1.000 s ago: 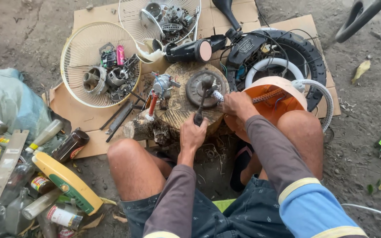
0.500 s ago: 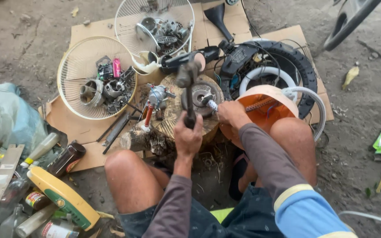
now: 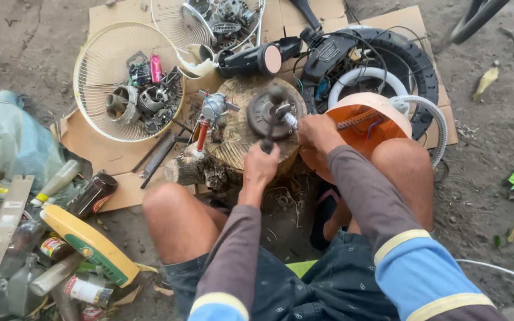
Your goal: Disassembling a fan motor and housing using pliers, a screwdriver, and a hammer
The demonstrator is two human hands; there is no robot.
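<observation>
Clamped in the left hand [image 3: 261, 164] is the dark handle of a tool [image 3: 267, 128], fingers curled tight around it, the shaft reaching up across a round metal part [image 3: 267, 113] that lies on top of a wooden stump [image 3: 242, 139] between the person's bare knees. Left forearm runs straight up from the lap, sleeve grey with a blue and yellow cuff.

Far left on the dirt lies a heap of bottles and cans [image 3: 43, 238] beside a yellow plastic piece [image 3: 90, 244]. Next comes a white fan guard [image 3: 99, 77] on flattened cardboard [image 3: 108, 148], holding small engine parts (greasy, mixed). A red-handled screwdriver [image 3: 201, 135] leans at the stump's left edge.

Right of the round part, the right hand [image 3: 318, 132] is closed over a threaded metal rod [image 3: 290, 120], knuckles up, wrist bent inward. Behind it sits an orange plastic tub [image 3: 367, 122], then a black tyre [image 3: 414, 59] with a white hose [image 3: 382, 74].

Compared with half a second ago, the camera has dipped closer; the left hand sits lower on the tool and the right hand has stayed at the part's right edge.
</observation>
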